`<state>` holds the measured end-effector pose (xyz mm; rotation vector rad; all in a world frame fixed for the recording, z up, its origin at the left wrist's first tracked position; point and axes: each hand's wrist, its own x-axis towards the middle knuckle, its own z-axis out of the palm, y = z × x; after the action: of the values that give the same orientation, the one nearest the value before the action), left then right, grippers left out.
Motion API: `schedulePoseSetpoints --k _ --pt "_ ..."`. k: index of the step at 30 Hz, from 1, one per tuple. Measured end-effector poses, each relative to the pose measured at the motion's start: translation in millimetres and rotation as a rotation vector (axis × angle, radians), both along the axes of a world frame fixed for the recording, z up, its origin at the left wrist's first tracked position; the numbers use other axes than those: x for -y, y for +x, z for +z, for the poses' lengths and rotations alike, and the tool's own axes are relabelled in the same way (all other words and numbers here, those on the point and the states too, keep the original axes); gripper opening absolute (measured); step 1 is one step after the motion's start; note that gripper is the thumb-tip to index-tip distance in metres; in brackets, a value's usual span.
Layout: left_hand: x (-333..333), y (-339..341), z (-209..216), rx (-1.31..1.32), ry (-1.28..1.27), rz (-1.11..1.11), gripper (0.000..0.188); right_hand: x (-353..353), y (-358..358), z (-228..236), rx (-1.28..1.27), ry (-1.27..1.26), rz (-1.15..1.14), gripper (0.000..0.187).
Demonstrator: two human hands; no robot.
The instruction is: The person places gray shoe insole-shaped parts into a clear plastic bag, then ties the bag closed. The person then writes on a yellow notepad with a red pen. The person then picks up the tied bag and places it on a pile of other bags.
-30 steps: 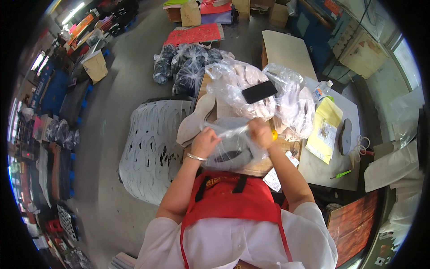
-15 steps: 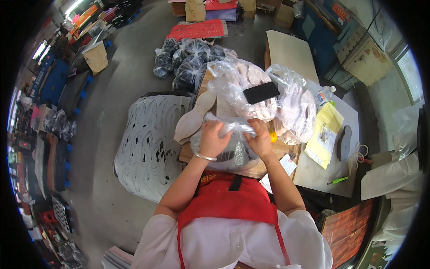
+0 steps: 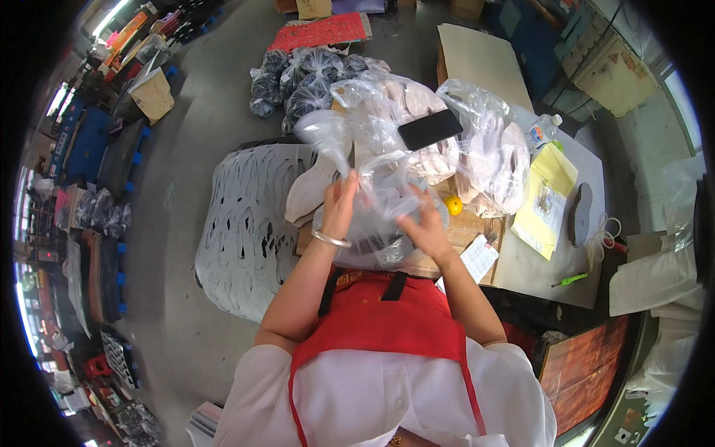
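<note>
A clear plastic bag (image 3: pixel 372 238) with dark grey contents sits on the wooden bench top in front of me, its loose upper part flaring and smeared by motion. My left hand (image 3: pixel 340 205) is at the bag's left side, its fingers closed on the film near the mouth. On the other side is my right hand (image 3: pixel 427 227), thumb and fingers apart, close against the plastic. Beyond my left hand lie pale sole-shaped pieces (image 3: pixel 309 190). A small orange fruit (image 3: pixel 453 205) rests just past my right hand.
A black phone (image 3: pixel 430 130) lies on clear bags of pale pieces (image 3: pixel 495 167). To the right are yellow paper (image 3: pixel 547 197), a dark sole (image 3: pixel 579 214), a green cutter (image 3: pixel 570 280) and a bottle (image 3: pixel 544 132). A stack of cut-out grey sheets (image 3: pixel 246 223) stands left; black-filled bags (image 3: pixel 309 82) lie beyond.
The bag's mouth, gathered and twisted between both hands before, is now loose and spread upward. My right hand has opened; my left has risen slightly.
</note>
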<state>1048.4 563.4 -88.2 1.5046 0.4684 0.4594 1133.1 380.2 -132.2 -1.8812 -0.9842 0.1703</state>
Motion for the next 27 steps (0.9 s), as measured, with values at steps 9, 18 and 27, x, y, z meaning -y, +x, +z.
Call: schedulePoseSetpoints --k 9,18,27 --pt "25.9 11.4 30.5 0.089 0.555 -0.393 0.035 -48.4 -20.3 -35.2 -0.106 -0.022 -0.081 0.069" --pt "-26.3 -22.0 -44.7 -0.449 1.026 -0.314 0.076 28.7 3.0 -61.3 -0.672 0.653 -0.708 0.022" --pt "-24.3 -2.0 -68.3 -0.568 1.124 -0.584 0.096 63.5 -0.2 -82.9 -0.525 0.527 -0.651 0.030"
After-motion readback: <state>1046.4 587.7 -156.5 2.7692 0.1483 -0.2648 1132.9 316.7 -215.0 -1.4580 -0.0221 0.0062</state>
